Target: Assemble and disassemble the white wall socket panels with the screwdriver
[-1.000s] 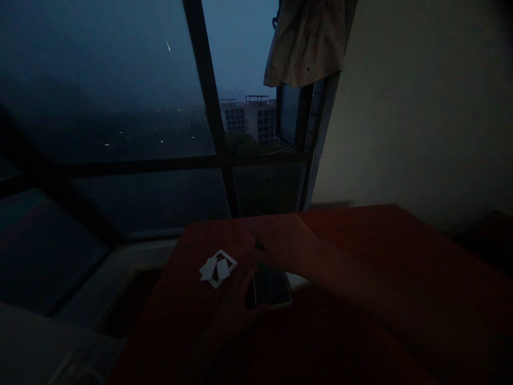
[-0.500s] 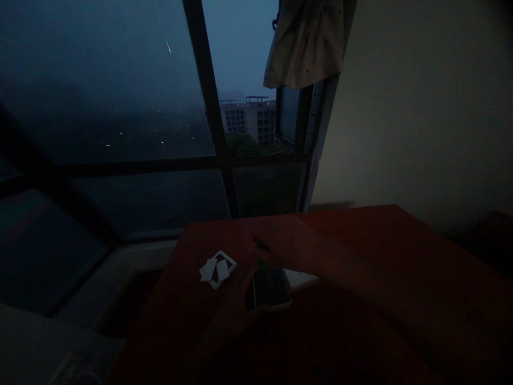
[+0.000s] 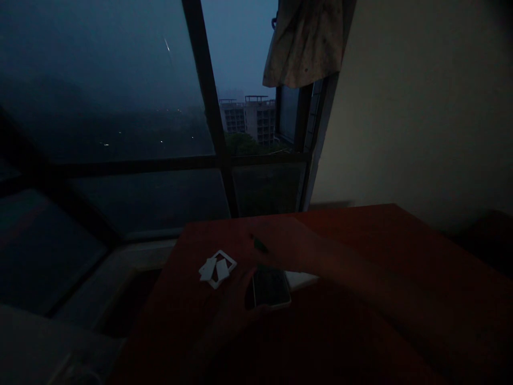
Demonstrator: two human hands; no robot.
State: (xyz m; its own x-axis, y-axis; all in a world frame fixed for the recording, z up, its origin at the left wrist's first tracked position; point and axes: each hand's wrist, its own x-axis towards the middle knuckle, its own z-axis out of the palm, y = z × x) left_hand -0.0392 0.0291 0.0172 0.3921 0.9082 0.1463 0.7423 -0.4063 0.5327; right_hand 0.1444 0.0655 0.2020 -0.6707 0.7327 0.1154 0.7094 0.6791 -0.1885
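The room is very dim. A dark-screened phone (image 3: pixel 271 287) with a pale rim lies on the red table (image 3: pixel 360 235). My left hand (image 3: pixel 234 302) reaches up from below and curls against the phone's left edge. My right hand (image 3: pixel 280 247) comes in from the right just above the phone, its fingers pinched on a small dark green thing (image 3: pixel 259 245) that pokes out to the left. Left of the phone lie a white card frame and two small white cards (image 3: pixel 217 268).
Something flat and white (image 3: pixel 302 279) lies under my right forearm beside the phone. Behind the table is a large window (image 3: pixel 120 107) with dark frames, a cloth (image 3: pixel 306 43) hanging at its top right, and a pale wall (image 3: pixel 420 107) to the right.
My right hand has lifted slightly up and away from the phone's top edge with the small dark thing. The phone, my left hand and the white cards have stayed put.
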